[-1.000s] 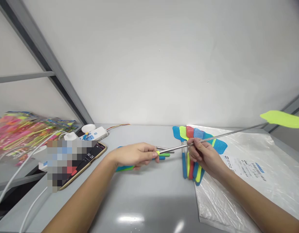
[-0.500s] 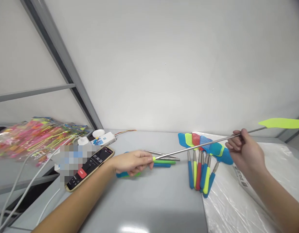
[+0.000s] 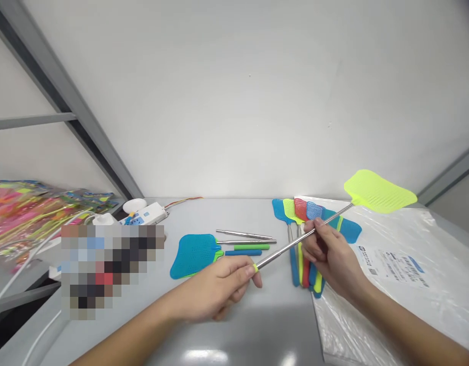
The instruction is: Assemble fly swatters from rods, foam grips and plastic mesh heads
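Note:
My left hand (image 3: 228, 284) is closed round the yellow handle end of a fly swatter (image 3: 382, 192). The swatter slants up to the right on its thin metal rod, its neon-yellow perforated head at the far end. My right hand (image 3: 329, 254) pinches that rod partway along, below the head. Under and behind my right hand, a fanned row of fly swatters (image 3: 301, 209) with blue, yellow and red handles lies on the table. Beyond my left hand lie a blue swatter head (image 3: 194, 251), metal rods (image 3: 245, 235), a green tube (image 3: 251, 247) and a blue tube (image 3: 244, 253).
On the right, a clear plastic bag with a printed label (image 3: 405, 267) covers the grey table (image 3: 226, 340). A power strip (image 3: 148, 213) and a blurred-out patch are at the left. Packaged colourful items (image 3: 32, 208) lie farther left. A white wall (image 3: 234, 101) stands behind.
The held swatter's rod has become shorter, and its head has come closer and turned to show its face. My right hand has moved left, nearer my left hand. The view has shifted slightly.

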A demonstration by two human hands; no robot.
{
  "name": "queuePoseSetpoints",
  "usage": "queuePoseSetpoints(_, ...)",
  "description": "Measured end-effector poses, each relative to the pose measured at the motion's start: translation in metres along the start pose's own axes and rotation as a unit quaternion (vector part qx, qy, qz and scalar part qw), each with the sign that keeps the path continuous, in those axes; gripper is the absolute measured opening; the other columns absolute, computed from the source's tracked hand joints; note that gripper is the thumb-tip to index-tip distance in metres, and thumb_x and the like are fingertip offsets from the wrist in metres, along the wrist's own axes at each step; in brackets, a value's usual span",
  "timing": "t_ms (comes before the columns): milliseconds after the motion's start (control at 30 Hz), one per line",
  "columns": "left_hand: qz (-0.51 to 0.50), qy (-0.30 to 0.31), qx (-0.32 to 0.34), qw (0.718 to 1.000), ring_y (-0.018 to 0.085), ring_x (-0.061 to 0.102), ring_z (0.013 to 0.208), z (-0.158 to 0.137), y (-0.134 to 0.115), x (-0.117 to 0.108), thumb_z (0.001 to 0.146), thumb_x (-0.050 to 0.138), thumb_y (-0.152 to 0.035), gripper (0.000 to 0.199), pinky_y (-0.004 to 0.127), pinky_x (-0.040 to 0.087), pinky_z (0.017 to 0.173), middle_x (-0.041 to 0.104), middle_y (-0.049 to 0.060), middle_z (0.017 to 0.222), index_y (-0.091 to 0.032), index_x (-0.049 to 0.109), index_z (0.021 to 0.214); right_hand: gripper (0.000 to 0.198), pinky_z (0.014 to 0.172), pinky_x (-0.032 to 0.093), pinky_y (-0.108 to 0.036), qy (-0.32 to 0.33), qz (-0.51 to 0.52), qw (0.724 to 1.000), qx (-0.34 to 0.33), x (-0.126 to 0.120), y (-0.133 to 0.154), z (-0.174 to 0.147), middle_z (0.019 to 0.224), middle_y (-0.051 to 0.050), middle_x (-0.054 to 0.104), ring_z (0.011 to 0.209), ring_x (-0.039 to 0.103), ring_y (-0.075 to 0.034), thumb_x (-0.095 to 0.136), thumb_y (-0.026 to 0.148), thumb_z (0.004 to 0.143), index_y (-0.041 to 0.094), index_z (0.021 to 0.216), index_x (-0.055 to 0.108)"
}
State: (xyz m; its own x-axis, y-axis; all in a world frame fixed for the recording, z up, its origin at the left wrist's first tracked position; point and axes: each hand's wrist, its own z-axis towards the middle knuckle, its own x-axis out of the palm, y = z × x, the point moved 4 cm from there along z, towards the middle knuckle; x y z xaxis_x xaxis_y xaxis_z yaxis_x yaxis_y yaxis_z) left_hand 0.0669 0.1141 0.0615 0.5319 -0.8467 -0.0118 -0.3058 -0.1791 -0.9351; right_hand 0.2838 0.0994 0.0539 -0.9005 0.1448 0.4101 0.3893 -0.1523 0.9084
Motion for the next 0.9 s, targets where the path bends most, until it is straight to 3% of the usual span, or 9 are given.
queuePoseSetpoints(133,-0.042,0.015,-0.002,0.999,0.005,0.020,0.040,0.004,0.007,0.008,0.096,0.038,-0.056,0.040,0.014,0.031,0.035,0.029,-0.011,0.054,-0.019,0.054,0.100,0.036,0.042,0.026,-0.022,0.103,-0.041,0.992,0.061,0.010,-0.020,-0.013,0.044,0.008,0.032,0.041,0.029,-0.007,0.050,0.050,0.094,0.018,0.086,0.064)
queuePoseSetpoints(267,-0.084,0.023,-0.010,0.996,0.005,0.019,0.039,0.009,0.014,0.013,0.097,0.039,-0.054,0.038,0.014,0.027,0.034,0.029,-0.011,0.054,-0.019,0.055,0.098,0.038,0.044,0.026,-0.022,0.127,-0.084,0.984,0.089,0.011,-0.027,-0.018,0.047,0.009,0.032,0.044,0.030,-0.007,0.052,0.049,0.093,0.015,0.097,0.067)
queuePoseSetpoints(333,-0.106,0.034,-0.014,0.994,0.005,0.017,0.039,0.009,0.014,0.014,0.097,0.039,-0.054,0.038,0.014,0.025,0.034,0.027,-0.011,0.054,-0.019,0.055,0.096,0.037,0.044,0.026,-0.022,0.104,-0.072,0.989,0.082,0.004,-0.016,-0.015,0.049,0.009,0.030,0.045,0.028,-0.007,0.057,0.048,0.090,0.014,0.104,0.066)
queuePoseSetpoints(400,-0.110,0.041,-0.021,0.993,0.005,0.017,0.039,0.008,0.014,0.013,0.097,0.039,-0.053,0.038,0.014,0.024,0.034,0.027,-0.010,0.053,-0.019,0.055,0.095,0.038,0.043,0.026,-0.021,0.038,-0.018,0.998,0.044,-0.008,0.003,-0.006,0.051,0.010,0.026,0.045,0.023,-0.006,0.060,0.048,0.089,0.015,0.105,0.066)
queuePoseSetpoints(500,-0.098,0.026,-0.032,0.994,0.005,0.018,0.041,0.006,0.013,0.006,0.096,0.040,-0.054,0.038,0.014,0.024,0.035,0.026,-0.010,0.055,-0.019,0.056,0.096,0.027,0.042,0.027,-0.020,-0.100,0.081,0.991,-0.040,-0.035,0.036,0.012,0.053,0.010,0.024,0.046,0.017,-0.006,0.060,0.045,0.089,0.018,0.088,0.063)
queuePoseSetpoints(600,-0.096,0.003,-0.039,0.995,0.005,0.016,0.043,0.007,0.014,-0.001,0.096,0.040,-0.056,0.039,0.014,0.022,0.036,0.025,-0.010,0.055,-0.020,0.056,0.096,0.020,0.040,0.028,-0.020,-0.190,0.096,0.973,-0.086,-0.056,0.052,0.027,0.059,0.009,0.034,0.045,0.019,-0.006,0.066,0.034,0.085,0.020,0.076,0.055)
queuePoseSetpoints(767,-0.081,-0.016,-0.035,0.996,0.005,0.019,0.042,0.010,0.015,-0.002,0.095,0.040,-0.056,0.041,0.015,0.027,0.037,0.026,-0.010,0.055,-0.019,0.056,0.094,0.023,0.037,0.031,-0.020,-0.203,-0.033,0.977,-0.057,-0.047,0.035,0.021,0.069,0.004,0.050,0.048,0.037,-0.006,0.071,0.040,0.080,0.021,0.085,0.058)
queuePoseSetpoints(900,-0.083,-0.017,-0.031,0.996,0.005,0.025,0.042,0.007,0.015,0.005,0.095,0.038,-0.058,0.042,0.015,0.027,0.038,0.031,-0.009,0.055,-0.020,0.056,0.094,0.028,0.037,0.033,-0.020,-0.142,-0.080,0.987,0.007,-0.018,0.009,-0.002,0.063,0.005,0.046,0.047,0.038,-0.008,0.067,0.048,0.081,0.022,0.086,0.057)
